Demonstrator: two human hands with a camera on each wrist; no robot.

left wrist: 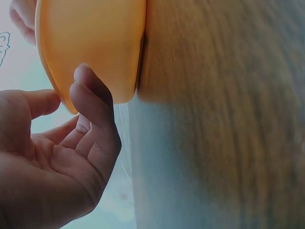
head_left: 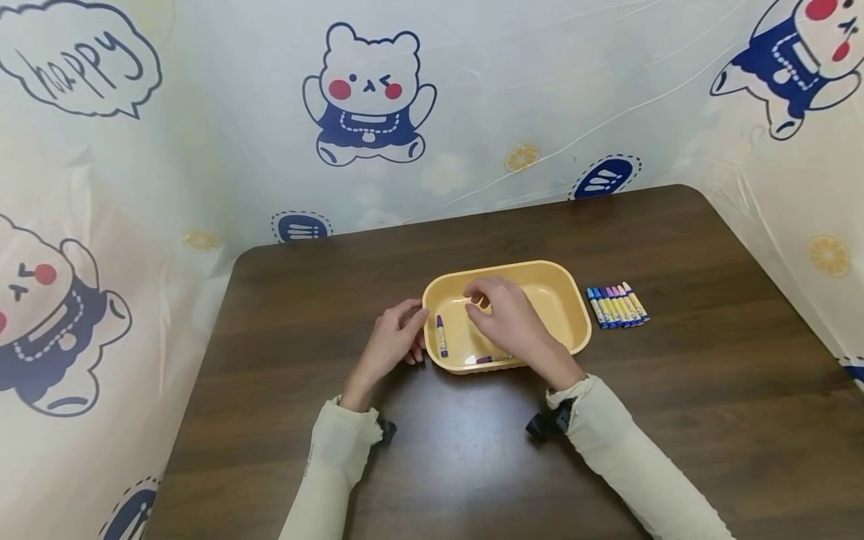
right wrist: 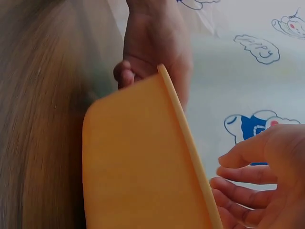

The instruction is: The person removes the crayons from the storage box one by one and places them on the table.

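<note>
A yellow plastic tray with a raised rim sits on the table. My left hand grips its left end; in the left wrist view the thumb is at the rim and the other fingers lie along the outer wall. Over the tray's inside hovers my right hand, its fingers loosely bent. No object shows between those fingers in the right wrist view. Inside the tray, a purple-tipped crayon lies along the left end, and a dark-tipped crayon lies by the near wall, partly covered by the right hand.
Right of the tray, several crayons with yellow labels lie side by side in a row, blue through pink to pale. The dark wooden table ends against a curtain printed with cartoon bears.
</note>
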